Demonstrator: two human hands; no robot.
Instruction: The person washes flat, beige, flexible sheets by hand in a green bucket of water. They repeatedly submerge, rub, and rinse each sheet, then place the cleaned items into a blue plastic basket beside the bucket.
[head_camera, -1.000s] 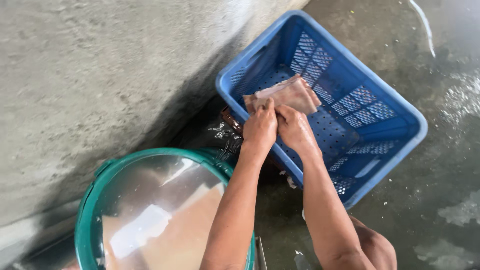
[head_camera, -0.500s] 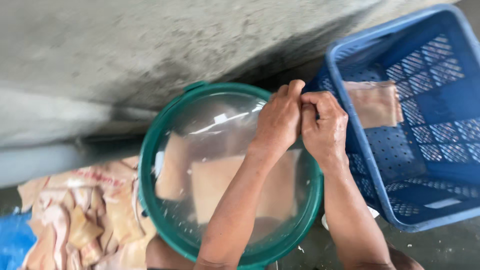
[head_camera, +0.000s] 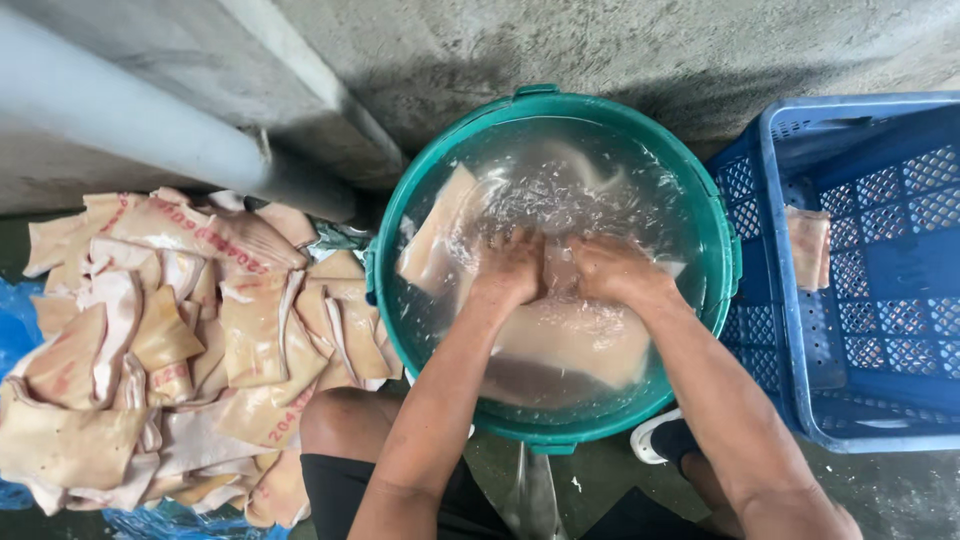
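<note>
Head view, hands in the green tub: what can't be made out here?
- Fingers of the left hand and right hand: blurred by rippling water in the green tub; grip on the pale slabs unclear.
- Blue crate: cut off by the right edge.
- Pile of pale pieces: cut off at left and bottom.

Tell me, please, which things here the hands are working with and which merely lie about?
In hand: left hand, right hand, pale sheet in the water, green tub.
Lying about: pile of sheets, blue crate, grey pipe.
</note>
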